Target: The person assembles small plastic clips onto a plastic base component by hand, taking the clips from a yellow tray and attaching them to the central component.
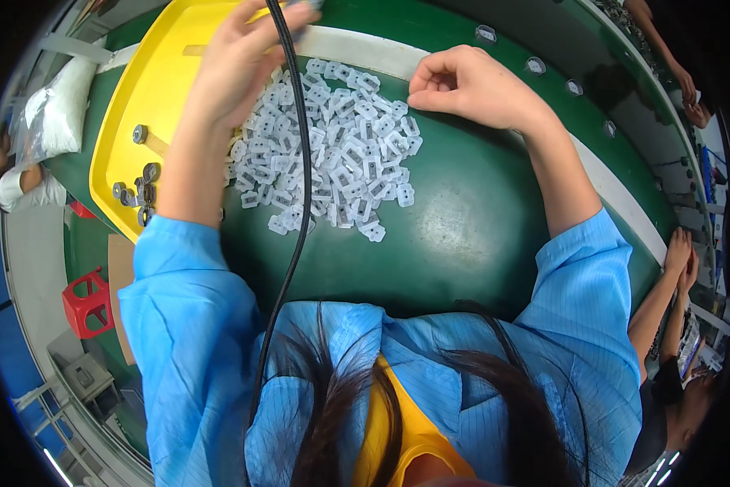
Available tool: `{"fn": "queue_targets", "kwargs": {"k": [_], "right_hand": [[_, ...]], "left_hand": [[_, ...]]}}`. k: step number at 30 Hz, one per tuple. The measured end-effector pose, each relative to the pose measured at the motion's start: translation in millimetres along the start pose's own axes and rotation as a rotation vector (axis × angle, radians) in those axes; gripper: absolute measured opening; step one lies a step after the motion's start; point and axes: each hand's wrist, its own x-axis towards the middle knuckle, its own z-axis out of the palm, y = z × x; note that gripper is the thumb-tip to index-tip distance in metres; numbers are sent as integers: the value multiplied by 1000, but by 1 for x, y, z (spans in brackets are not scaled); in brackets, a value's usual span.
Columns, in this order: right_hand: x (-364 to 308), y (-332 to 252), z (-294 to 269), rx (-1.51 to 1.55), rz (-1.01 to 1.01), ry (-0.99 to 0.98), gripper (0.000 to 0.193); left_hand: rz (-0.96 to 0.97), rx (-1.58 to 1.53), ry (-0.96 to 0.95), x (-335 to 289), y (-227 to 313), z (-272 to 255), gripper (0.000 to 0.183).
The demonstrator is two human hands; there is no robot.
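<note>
A heap of small translucent white plastic parts (344,154) lies on the green table (454,235). My left hand (239,65) is raised past the heap's far left, over the edge of the yellow tray (170,24). Motion smears its fingers, and a small pale thing shows at their tips, too blurred to name. At the heap's far right, my right hand (482,88) is closed, thumb and forefinger pressed together. Whatever it may hold is hidden. Several small round dark-and-metal parts (144,193) sit in the tray beside my left forearm.
A black cable (306,154) hangs across the view in front of the heap. Beyond a white strip (365,50), several clear parts (535,65) stand spaced along a green surface. A plastic bag (56,109) lies at far left. Other people's hands (680,258) are at the right.
</note>
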Motion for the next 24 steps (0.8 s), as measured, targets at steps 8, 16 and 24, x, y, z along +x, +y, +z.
{"fn": "queue_targets", "kwargs": {"k": [8, 16, 24], "right_hand": [[-7, -15, 25, -197, -61, 201, 25], [-9, -8, -7, 800, 25, 299, 13], [-10, -22, 19, 870, 27, 485, 14]], "left_hand": [[250, 217, -112, -5, -35, 71, 39], [259, 200, -78, -4, -44, 77, 48], [338, 187, -86, -16, -44, 93, 43]]}}
